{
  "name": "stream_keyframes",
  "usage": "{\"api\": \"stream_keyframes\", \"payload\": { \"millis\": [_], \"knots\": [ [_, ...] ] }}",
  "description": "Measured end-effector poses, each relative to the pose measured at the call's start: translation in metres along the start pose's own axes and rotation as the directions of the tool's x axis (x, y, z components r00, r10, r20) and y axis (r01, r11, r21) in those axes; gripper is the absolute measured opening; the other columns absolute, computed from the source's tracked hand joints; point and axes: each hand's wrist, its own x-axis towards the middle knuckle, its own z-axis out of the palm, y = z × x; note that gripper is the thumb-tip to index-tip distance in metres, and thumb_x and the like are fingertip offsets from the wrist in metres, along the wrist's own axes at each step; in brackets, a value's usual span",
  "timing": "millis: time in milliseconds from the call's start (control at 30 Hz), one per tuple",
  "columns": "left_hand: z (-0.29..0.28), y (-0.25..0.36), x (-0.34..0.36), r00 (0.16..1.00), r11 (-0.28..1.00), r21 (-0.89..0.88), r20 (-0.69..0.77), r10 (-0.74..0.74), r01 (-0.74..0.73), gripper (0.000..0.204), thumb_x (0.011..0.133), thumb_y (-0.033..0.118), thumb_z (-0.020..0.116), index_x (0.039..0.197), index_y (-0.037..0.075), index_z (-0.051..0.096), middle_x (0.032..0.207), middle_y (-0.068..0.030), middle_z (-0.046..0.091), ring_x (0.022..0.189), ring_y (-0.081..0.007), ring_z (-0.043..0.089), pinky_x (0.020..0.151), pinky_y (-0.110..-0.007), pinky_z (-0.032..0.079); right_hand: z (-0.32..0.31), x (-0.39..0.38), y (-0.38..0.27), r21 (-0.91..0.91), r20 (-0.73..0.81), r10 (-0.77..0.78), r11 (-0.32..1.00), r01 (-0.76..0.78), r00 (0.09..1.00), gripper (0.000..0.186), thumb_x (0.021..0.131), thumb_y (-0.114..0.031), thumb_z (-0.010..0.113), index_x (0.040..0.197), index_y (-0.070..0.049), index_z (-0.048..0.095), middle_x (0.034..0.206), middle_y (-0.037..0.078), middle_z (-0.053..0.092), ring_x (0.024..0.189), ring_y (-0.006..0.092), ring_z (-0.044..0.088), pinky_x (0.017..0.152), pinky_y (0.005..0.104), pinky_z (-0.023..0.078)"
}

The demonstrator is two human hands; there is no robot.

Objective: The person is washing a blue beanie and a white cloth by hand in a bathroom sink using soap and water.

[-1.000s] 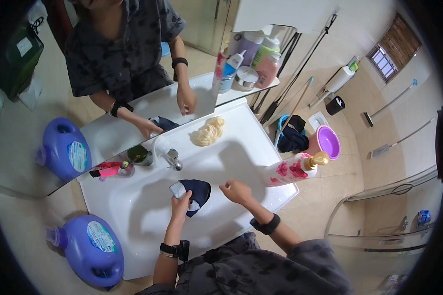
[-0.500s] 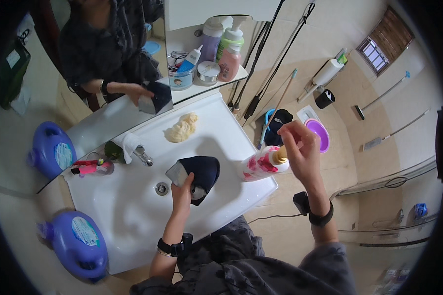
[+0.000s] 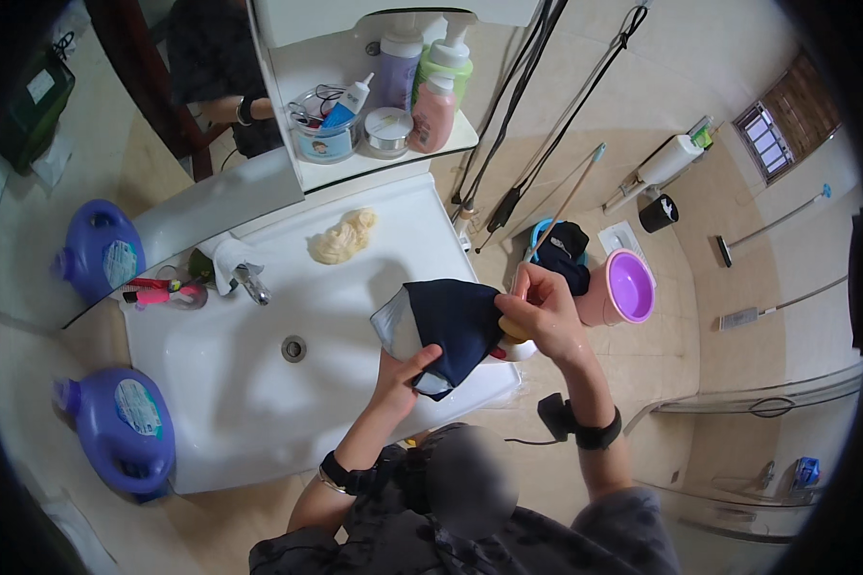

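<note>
My left hand (image 3: 403, 379) grips a navy cloth item (image 3: 455, 335) with a pale lining, raised over the right end of the white sink (image 3: 211, 402). At its upper right corner, my right hand (image 3: 547, 321) has closed fingers, the thumb on the fabric. Just beneath that hand, a flowered bottle with a gold pump top (image 3: 513, 331) is mostly hidden. A cream crumpled cloth (image 3: 340, 235) lies on the back rim, near the faucet (image 3: 254, 286) and its drain (image 3: 293, 349).
A purple jug (image 3: 125, 431) stands at the left, pink items (image 3: 163, 292) behind it. The shelf (image 3: 374, 172) holds bottles and jars. On the floor at right are a pink bucket (image 3: 617, 287), a blue bucket (image 3: 547, 235) with dark fabric and a black bin (image 3: 659, 213).
My left hand has raised the navy cloth rightward out of the basin. My right hand went up to the pump bottle and is now lower, at the cloth's corner.
</note>
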Motion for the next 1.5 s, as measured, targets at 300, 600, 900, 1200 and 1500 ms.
{"api": "stream_keyframes", "payload": {
  "millis": [300,600,900,1200,1500],
  "knots": [
    [0.016,-0.022,-0.004,0.999,0.999,-0.022,-0.007,0.033,-0.033,0.059,0.063,-0.001,0.063,0.116,0.001,0.037,0.108,-0.0105,0.051,0.099,-0.0204,0.051,0.087,-0.032,0.041,0.001,0.001,0.001,-0.070,-0.093,-0.072,0.995,0.066,0.993,0.023,0.064,-0.005,0.055,0.053,-0.005,0.034,0.049,-0.003,0.038,0.049,0.0032,0.034,0.042,0.0200,0.028],
    [0.021,-0.019,-0.013,0.996,0.996,0.029,-0.007,0.086,-0.085,0.058,0.064,-0.001,0.062,0.117,0.002,0.038,0.108,-0.0097,0.051,0.099,-0.0190,0.051,0.087,-0.031,0.040,0.002,0.001,0.004,-0.129,-0.067,-0.147,0.982,0.138,0.987,0.024,0.063,-0.005,0.054,0.052,-0.005,0.032,0.048,-0.003,0.035,0.050,0.0036,0.032,0.043,0.0209,0.027],
    [0.015,-0.024,-0.011,0.998,0.996,0.057,-0.025,0.065,-0.063,0.056,0.068,0.004,0.059,0.119,0.003,0.035,0.111,-0.0116,0.048,0.101,-0.0226,0.050,0.089,-0.034,0.040,0.002,0.002,0.006,-0.182,-0.057,-0.156,0.973,0.143,0.986,0.024,0.063,-0.005,0.053,0.053,-0.005,0.031,0.049,-0.003,0.034,0.049,0.0036,0.032,0.042,0.0212,0.027],
    [-0.013,-0.003,-0.025,0.999,0.998,-0.048,-0.043,0.028,-0.030,0.055,0.066,0.003,0.062,0.116,0.002,0.038,0.106,-0.0097,0.051,0.098,-0.0189,0.051,0.086,-0.031,0.041,0.006,-0.024,-0.021,-0.666,-0.167,-0.763,0.554,0.500,0.624,0.011,0.070,-0.004,0.057,0.066,0.002,0.049,0.064,0.005,0.049,0.061,0.0166,0.046,0.058,0.0249,0.036],
    [-0.095,0.077,-0.052,0.993,0.973,0.201,-0.052,-0.107,0.116,0.052,0.065,0.011,0.063,0.112,0.000,0.043,0.097,-0.0080,0.055,0.086,-0.0166,0.056,0.077,-0.027,0.045,0.151,-0.029,0.034,-0.280,0.092,-0.395,0.871,0.404,0.914,0.041,0.074,-0.012,0.063,0.111,-0.002,0.048,0.098,0.011,0.055,0.094,0.0211,0.051,0.083,0.0308,0.039]
  ]
}}
